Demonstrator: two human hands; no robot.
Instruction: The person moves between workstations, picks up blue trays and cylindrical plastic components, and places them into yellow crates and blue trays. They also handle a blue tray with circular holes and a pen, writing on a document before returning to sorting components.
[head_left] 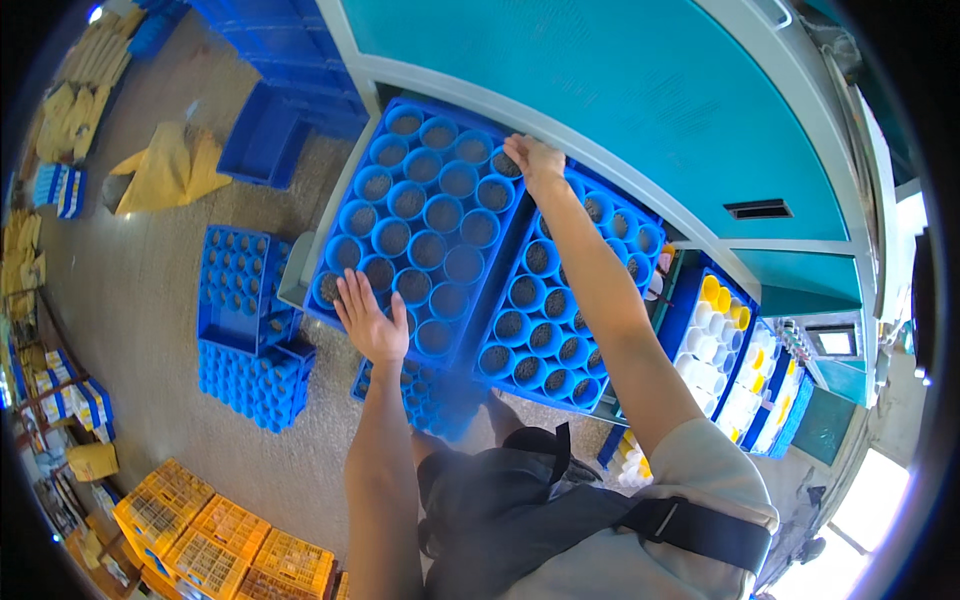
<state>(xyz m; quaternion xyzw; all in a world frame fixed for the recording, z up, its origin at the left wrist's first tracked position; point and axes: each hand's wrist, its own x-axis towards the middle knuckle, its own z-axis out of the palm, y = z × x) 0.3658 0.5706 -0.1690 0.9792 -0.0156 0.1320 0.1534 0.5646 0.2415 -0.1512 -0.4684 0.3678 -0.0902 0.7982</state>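
Two blue crates stand side by side at bench height before me. The left crate (pixel 455 112) holds rows of blue cups (pixel 427 250) with dark, grainy contents. Similar cups (pixel 509 325) fill the right crate (pixel 540 398). My left hand (pixel 375 322) is open, fingers spread, over the near-left cups of the left crate. At that crate's far right corner, my right hand (pixel 537 162) has its fingers stretched over a cup, apparently at its rim. Neither hand visibly grips a cup. My right forearm crosses above the right crate and hides some of its cups.
A teal cabinet (pixel 620 80) with pale framing rises behind the crates. On the floor at left are stacked blue crates of cups (pixel 230 290) and a yellow sack (pixel 170 165). Orange crates (pixel 225 540) stand lower left. Crates of white and yellow cups (pixel 712 335) stand at right.
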